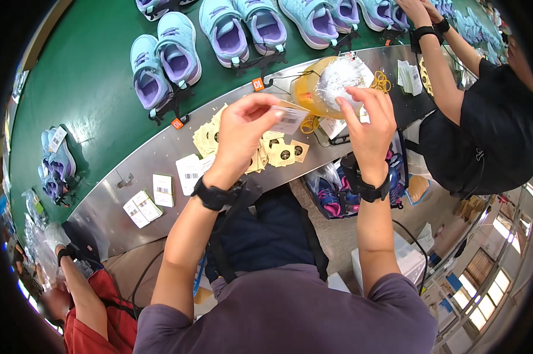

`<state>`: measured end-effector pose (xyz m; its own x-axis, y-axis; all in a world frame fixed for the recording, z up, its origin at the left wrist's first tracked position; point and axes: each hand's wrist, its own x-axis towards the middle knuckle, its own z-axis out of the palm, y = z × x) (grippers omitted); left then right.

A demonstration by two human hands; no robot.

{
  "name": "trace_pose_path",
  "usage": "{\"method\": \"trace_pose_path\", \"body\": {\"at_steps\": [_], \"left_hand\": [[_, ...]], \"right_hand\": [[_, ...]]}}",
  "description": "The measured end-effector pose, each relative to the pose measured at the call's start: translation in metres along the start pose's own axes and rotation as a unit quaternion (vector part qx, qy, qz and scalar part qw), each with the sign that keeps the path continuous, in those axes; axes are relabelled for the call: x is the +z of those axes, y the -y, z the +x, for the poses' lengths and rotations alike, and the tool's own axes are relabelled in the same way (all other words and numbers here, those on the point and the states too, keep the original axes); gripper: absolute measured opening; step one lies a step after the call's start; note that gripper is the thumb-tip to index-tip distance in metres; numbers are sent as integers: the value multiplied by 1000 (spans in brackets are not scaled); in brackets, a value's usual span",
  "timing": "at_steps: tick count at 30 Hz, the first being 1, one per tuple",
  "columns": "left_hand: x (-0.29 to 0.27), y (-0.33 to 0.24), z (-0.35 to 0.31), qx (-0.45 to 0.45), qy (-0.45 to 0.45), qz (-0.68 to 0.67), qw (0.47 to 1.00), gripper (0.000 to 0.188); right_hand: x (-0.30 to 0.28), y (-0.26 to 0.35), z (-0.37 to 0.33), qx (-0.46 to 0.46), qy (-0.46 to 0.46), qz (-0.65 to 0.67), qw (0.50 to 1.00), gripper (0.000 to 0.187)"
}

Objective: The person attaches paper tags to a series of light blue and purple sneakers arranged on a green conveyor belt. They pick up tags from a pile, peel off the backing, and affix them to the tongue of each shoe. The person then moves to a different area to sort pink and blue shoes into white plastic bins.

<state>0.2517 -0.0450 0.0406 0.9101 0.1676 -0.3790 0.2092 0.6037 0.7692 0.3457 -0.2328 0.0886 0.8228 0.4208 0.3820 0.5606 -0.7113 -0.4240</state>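
My left hand (243, 133) pinches a white barcode tag (288, 120) between thumb and fingers, with a tan edge showing along its top. To its right, my right hand (372, 121) is raised in front of a yellowish tub (305, 88) heaped with thin white plastic fasteners (341, 76). Its thumb and index fingertips come close together in a pinch; anything between them is too fine to tell from the white heap behind. Below and beside my left hand, tan cards with dark round prints (285, 155) lie scattered on the metal ledge (116, 203).
Pairs of light-blue and lilac shoes (225, 35) stand on the green belt (95, 76) beyond the ledge. White label stacks (142, 209) lie at left, yellow rubber bands (381, 82) by the tub. A box of dark shoes (331, 197) sits below. Co-workers flank me, one in black (476, 130), one in red (104, 312).
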Motion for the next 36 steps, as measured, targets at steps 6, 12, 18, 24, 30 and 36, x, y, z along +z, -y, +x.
{"method": "trace_pose_path", "body": {"at_steps": [6,12,18,24,30,36], "left_hand": [[41,7,33,231,136,240,933,12],[77,3,51,147,188,299,924,12],[51,1,33,74,-26,37,996,12],[25,-13,16,113,-108,-35,987,15],[3,-26,4,131,-128,-68,981,16],[-11,-35,4,136,-124,-85,979,16]], "right_hand": [[-7,-7,8,-18,-35,7,999,12],[-28,1,18,96,-245,401,878,10],[-39,18,34,125,-105,364,917,10],[17,52,33,15,146,226,963,29],[49,74,39,20,153,270,950,36],[61,82,50,38,176,287,941,36]]}}
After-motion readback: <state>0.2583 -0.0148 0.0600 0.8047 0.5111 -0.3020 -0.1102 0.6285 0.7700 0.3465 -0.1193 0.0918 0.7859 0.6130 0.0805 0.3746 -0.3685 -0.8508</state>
